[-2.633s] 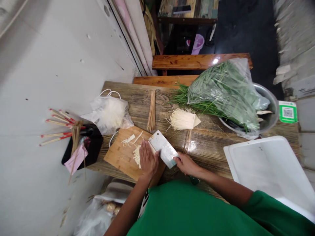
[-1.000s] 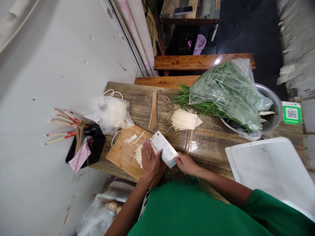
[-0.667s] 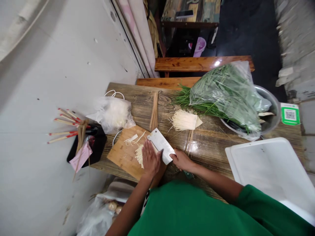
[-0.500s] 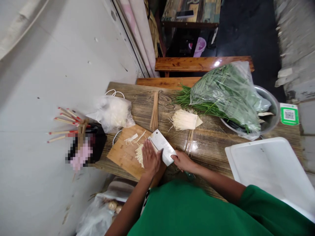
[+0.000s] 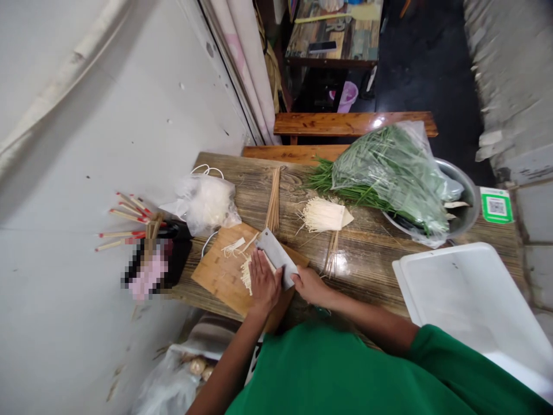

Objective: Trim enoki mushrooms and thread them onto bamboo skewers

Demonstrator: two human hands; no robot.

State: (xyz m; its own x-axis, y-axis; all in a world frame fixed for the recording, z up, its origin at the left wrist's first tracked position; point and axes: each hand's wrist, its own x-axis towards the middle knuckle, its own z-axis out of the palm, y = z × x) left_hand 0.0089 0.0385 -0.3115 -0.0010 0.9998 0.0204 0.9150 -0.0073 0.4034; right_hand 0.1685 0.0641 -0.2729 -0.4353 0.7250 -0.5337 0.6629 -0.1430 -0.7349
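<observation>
My left hand (image 5: pixel 264 282) lies flat, fingers stretched out, over a bunch of enoki mushrooms (image 5: pixel 246 275) on a wooden cutting board (image 5: pixel 216 271). The hand covers most of the bunch, and the mushroom heads show at its left. Close along its right side is the broad blade of a cleaver (image 5: pixel 275 256). My right hand (image 5: pixel 311 286) is closed round the cleaver at the near end of the blade. A few loose mushroom strands (image 5: pixel 233 248) lie on the board's far part. Another enoki bunch (image 5: pixel 326 214) rests on the table beyond my right hand.
Wooden skewers (image 5: pixel 273 199) lie behind the board, beside a plastic bag (image 5: pixel 211 202). More skewers (image 5: pixel 332 253) lie to the right. Bagged green chives (image 5: pixel 380 173) fill a metal bowl (image 5: pixel 470 213). A white tray (image 5: pixel 458 288) stands right; a black container (image 5: pixel 181 248) sits left.
The cleaver and my right hand have shifted slightly left, bringing the blade closer to my left hand. My left hand stays on the mushrooms. The head view has tilted a little.
</observation>
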